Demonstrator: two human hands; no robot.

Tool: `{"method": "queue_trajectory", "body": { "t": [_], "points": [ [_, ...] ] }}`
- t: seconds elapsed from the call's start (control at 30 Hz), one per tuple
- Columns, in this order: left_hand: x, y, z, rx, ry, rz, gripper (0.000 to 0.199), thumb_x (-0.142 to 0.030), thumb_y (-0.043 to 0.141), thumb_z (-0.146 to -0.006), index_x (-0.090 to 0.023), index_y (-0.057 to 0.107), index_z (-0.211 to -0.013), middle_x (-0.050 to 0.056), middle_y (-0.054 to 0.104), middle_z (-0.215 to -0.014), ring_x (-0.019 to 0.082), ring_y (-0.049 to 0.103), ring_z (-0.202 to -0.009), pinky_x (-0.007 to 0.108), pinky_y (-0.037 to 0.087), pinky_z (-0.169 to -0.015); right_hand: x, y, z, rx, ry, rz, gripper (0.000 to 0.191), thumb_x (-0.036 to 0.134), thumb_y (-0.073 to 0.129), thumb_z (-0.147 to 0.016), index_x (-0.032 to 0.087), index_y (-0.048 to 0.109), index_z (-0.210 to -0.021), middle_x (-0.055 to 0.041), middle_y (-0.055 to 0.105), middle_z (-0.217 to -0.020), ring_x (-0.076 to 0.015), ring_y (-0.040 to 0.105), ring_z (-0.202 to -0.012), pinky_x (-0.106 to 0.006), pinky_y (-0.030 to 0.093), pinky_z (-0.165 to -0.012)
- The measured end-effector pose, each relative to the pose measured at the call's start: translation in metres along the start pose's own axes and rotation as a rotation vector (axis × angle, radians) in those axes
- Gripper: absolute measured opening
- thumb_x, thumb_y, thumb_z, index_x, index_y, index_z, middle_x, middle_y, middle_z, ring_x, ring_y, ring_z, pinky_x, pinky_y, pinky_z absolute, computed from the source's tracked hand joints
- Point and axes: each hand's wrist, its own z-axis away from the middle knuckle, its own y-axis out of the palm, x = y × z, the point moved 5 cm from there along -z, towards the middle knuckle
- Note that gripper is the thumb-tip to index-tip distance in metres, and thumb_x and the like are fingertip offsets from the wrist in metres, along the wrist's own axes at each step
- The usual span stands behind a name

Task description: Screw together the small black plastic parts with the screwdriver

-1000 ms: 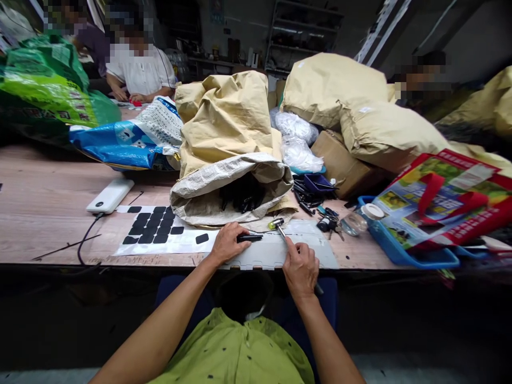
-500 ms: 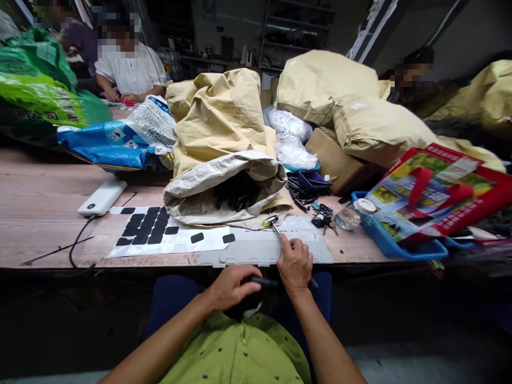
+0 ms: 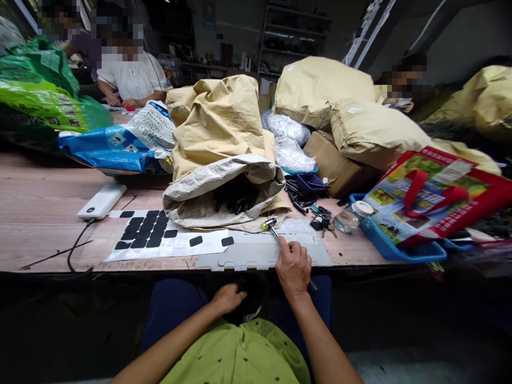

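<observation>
Nearby, open sack (image 3: 224, 186) behind hammer (image 3: 272, 226), blue tray (image 3: 394, 245) right, power bank (image 3: 102, 201) left

Left hand (image 3: 229, 298): grip lost in shadow, contents unclear. Yellow-and-black-headed hammer (image 3: 269, 224): mid-handle hidden by right hand (image 3: 295, 266). Glossy green plastic bag (image 3: 40, 88): cut by left edge. Black pieces (image 3: 240, 202): too dark to count.

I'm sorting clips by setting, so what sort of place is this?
Probably a small workshop: a hammer in the right hand, big sacks piled on the bench, and other people seated at work.
</observation>
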Motion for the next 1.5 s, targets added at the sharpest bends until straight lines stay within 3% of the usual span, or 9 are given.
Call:
{"method": "queue_trajectory", "body": {
  "t": [0.13,0.23,0.37,0.47,0.7,0.8,0.97,1.2,1.5],
  "points": [
    [-0.061,-0.046,0.018,0.088,0.33,0.12,0.025,-0.035,0.06,-0.087,-0.019,0.077,-0.095,0.003,0.078,-0.084,0.018,0.067,-0.073,0.025,0.047,-0.065,0.0,0.0,-0.001,0.015,-0.002,0.014,0.045,0.015,0.046,-0.098,0.03,0.062,-0.138,-0.0085,0.059,-0.103,-0.0239,0.045,-0.091,-0.036,0.03,-0.075],
    [-0.089,-0.127,0.009,-0.243,0.39,0.235,0.033,-0.044,0.055,-0.092,-0.017,0.075,-0.089,0.002,0.072,-0.071,0.015,0.061,-0.062,0.024,0.044,-0.059,0.0,0.001,-0.001,0.015,-0.003,0.028,0.045,0.015,0.047,-0.098,0.03,0.062,-0.138,-0.0083,0.059,-0.102,-0.0237,0.045,-0.091,-0.036,0.03,-0.075],
    [-0.079,-0.226,-0.022,-0.904,0.109,0.052,0.026,-0.038,0.061,-0.087,-0.018,0.077,-0.094,0.007,0.075,-0.083,0.022,0.069,-0.08,0.029,0.049,-0.074,0.0,0.002,-0.001,0.003,0.0,0.038,0.044,0.016,0.051,-0.097,0.03,0.063,-0.137,-0.0077,0.059,-0.102,-0.023,0.045,-0.091,-0.035,0.03,-0.075],
    [-0.06,-0.25,-0.05,-0.927,-0.171,-0.084,0.033,-0.042,0.065,-0.084,-0.02,0.076,-0.107,0.012,0.078,-0.098,0.031,0.071,-0.095,0.036,0.051,-0.08,-0.001,0.003,-0.001,0.0,-0.006,0.049,0.043,0.017,0.053,-0.097,0.03,0.062,-0.137,-0.0072,0.06,-0.102,-0.0228,0.045,-0.091,-0.035,0.029,-0.075],
    [-0.047,-0.243,-0.043,-0.916,-0.181,-0.169,0.032,-0.041,0.067,-0.084,-0.022,0.076,-0.108,0.013,0.077,-0.101,0.034,0.07,-0.099,0.039,0.051,-0.08,-0.002,-0.001,-0.004,0.001,0.0,0.01,0.042,0.019,0.054,-0.097,0.03,0.063,-0.137,-0.0073,0.06,-0.102,-0.0231,0.046,-0.093,-0.034,0.029,-0.076],
    [-0.059,-0.222,-0.02,-0.982,0.119,-0.179,0.025,-0.036,0.067,-0.087,-0.021,0.073,-0.106,0.008,0.075,-0.1,0.027,0.068,-0.096,0.034,0.049,-0.082,-0.002,-0.002,-0.005,0.016,0.012,-0.024,0.04,0.021,0.055,-0.098,0.031,0.063,-0.136,-0.0063,0.061,-0.102,-0.0228,0.047,-0.094,-0.034,0.029,-0.076],
    [-0.077,-0.161,-0.014,-0.622,0.55,-0.233,0.015,-0.028,0.072,-0.086,-0.023,0.073,-0.1,0.003,0.073,-0.096,0.023,0.06,-0.093,0.033,0.046,-0.085,-0.007,-0.001,-0.008,0.051,0.05,-0.055,0.03,0.025,0.058,-0.098,0.025,0.067,-0.126,-0.0066,0.063,-0.104,-0.0234,0.05,-0.097,-0.033,0.031,-0.077],
    [-0.066,-0.149,-0.028,-0.538,0.552,-0.149,0.019,-0.025,0.079,-0.081,-0.022,0.075,-0.1,0.004,0.071,-0.098,0.024,0.058,-0.097,0.035,0.044,-0.088,-0.005,-0.013,-0.004,0.05,0.082,-0.199,0.025,0.026,0.052,-0.101,0.019,0.069,-0.118,-0.0075,0.066,-0.1,-0.024,0.055,-0.096,-0.034,0.039,-0.08],
    [-0.064,-0.149,-0.029,-0.551,0.546,-0.143,0.02,-0.027,0.081,-0.081,-0.024,0.078,-0.1,0.003,0.069,-0.093,0.024,0.058,-0.095,0.035,0.044,-0.086,0.035,-0.025,0.014,0.12,-0.013,-0.791,0.033,0.028,0.046,-0.103,0.019,0.066,-0.127,-0.0094,0.07,-0.114,-0.0199,0.067,-0.107,-0.032,0.053,-0.094]
  ]
}}
